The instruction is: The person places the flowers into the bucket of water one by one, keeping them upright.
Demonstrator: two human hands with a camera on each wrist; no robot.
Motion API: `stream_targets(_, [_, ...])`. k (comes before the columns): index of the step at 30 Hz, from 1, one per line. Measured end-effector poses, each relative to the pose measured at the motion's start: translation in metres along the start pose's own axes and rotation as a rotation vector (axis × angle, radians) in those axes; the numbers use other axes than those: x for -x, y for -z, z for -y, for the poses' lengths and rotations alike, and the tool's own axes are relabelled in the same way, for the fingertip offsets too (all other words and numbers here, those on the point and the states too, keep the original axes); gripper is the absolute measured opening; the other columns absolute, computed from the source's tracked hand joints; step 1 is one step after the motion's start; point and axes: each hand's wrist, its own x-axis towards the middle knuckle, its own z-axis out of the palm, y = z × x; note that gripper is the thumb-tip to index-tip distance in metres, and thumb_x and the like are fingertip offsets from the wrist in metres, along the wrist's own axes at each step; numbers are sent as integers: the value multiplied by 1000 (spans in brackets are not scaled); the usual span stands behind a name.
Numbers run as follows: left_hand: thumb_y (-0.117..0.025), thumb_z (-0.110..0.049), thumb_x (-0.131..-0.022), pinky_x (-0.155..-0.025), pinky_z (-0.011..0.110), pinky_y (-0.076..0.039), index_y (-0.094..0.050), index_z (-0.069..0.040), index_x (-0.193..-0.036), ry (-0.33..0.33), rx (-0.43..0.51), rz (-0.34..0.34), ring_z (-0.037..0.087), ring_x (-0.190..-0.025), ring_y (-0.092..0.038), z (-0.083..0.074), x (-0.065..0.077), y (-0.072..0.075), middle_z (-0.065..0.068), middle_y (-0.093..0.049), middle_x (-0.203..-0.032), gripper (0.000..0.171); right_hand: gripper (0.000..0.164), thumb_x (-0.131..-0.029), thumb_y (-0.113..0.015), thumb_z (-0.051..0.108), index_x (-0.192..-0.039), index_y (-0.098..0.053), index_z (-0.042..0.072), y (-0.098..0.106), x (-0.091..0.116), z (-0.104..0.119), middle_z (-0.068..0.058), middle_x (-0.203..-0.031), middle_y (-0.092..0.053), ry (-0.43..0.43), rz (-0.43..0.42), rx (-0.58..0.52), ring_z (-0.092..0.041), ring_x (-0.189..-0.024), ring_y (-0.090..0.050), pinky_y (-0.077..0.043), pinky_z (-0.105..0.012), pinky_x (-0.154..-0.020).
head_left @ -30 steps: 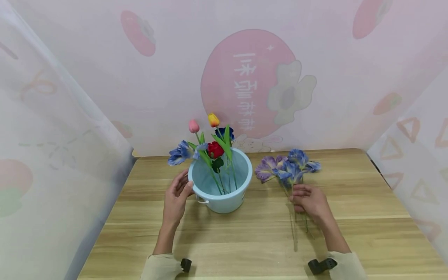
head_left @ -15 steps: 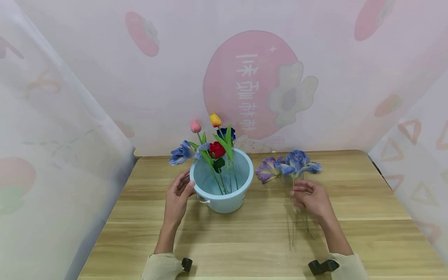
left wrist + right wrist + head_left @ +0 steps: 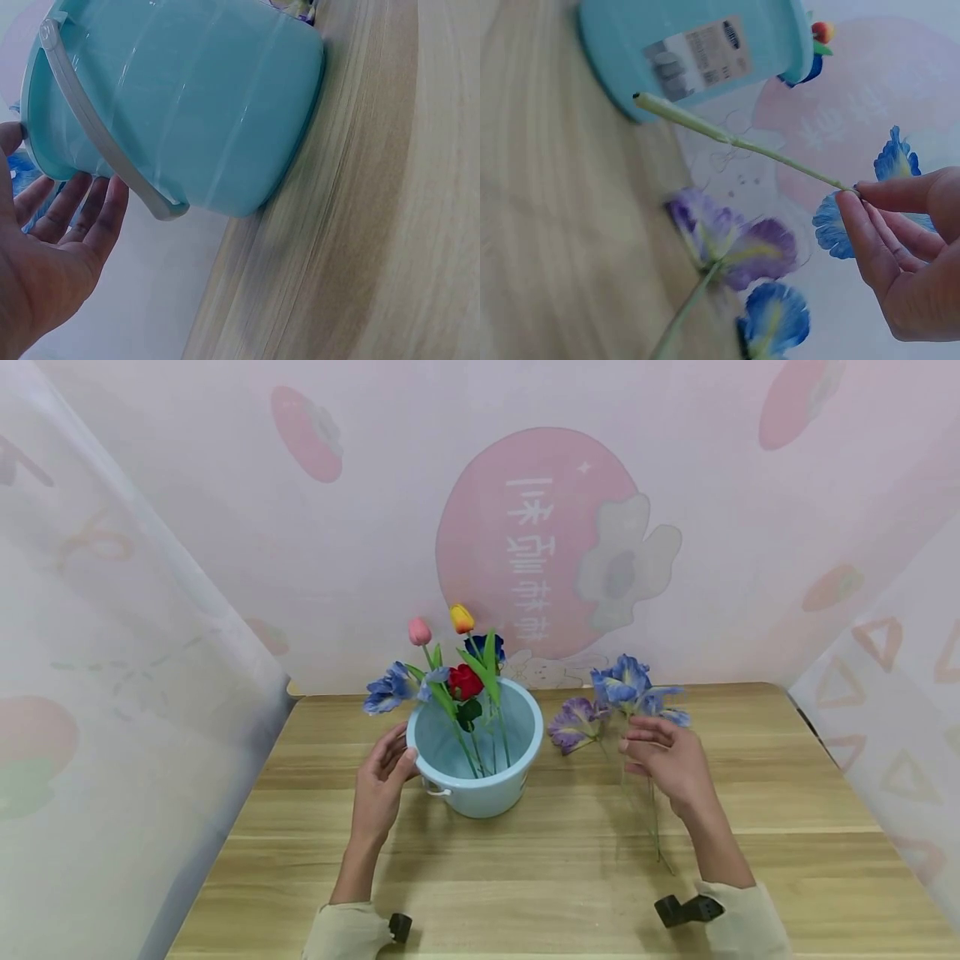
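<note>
My left hand (image 3: 382,789) holds the light-blue bucket (image 3: 483,797) at its left rim, the thumb at the lip and the fingers against the outer wall in the left wrist view. Between thumb and fingertips, my right hand (image 3: 669,758) pinches the green stem (image 3: 780,159) of a blue artificial iris (image 3: 619,681). Its bloom is raised above the tabletop, and the cut stem end points toward the bucket in the right wrist view. Beside that hand lie a purple iris (image 3: 576,724) and another blue iris (image 3: 666,703).
In the bucket stand a red rose (image 3: 465,681), a pink tulip (image 3: 419,632), a yellow-orange tulip (image 3: 461,618), a dark blue flower (image 3: 487,647) and a blue iris (image 3: 390,687). A white handle (image 3: 105,142) hangs down the bucket's side. Printed cloth walls surround the wooden table (image 3: 480,893).
My right hand has lifted the blue iris off the other flowers, moving it up and slightly back. The left hand and bucket have stayed put.
</note>
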Motion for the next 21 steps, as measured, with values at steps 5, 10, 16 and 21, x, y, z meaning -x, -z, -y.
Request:
stream_targets(5, [-64, -16, -109, -91, 22, -65, -55, -9, -155, 2, -7, -5, 23, -128, -68, 0, 0, -1, 21, -62, -150, 47, 55, -103, -74, 15, -152, -54, -1, -4, -4, 20, -7, -122, -71, 46, -7, -27, -5, -101, -76, -68, -31, -87])
stream_targets(10, [-64, -18, -110, -93, 21, -64, -55, -9, -155, 5, -18, -7, 20, -128, -67, 0, 0, -1, 22, -61, -150, 47, 54, -101, -76, 14, -150, -56, 3, -12, -10, 42, -5, -121, -71, 87, -19, -64, -8, -104, -77, -68, -33, -87])
stream_targets(16, [-63, -18, -110, -94, 21, -64, -55, -9, -155, 14, -22, -18, 20, -128, -67, 0, 0, -1, 21, -62, -150, 47, 48, -99, -75, 4, -144, -60, -1, -27, -18, 65, 0, -111, -74, 175, -35, -128, -11, -99, -78, -69, -31, -82])
stream_targets(21, [-63, -18, -110, -93, 21, -64, -54, -8, -155, 13, -18, -19, 17, -126, -68, 0, 0, -1, 22, -61, -149, 47, 44, -98, -75, 0, -140, -63, -2, -43, -23, 84, 1, -106, -73, 233, -59, -177, -8, -88, -77, -69, -29, -75])
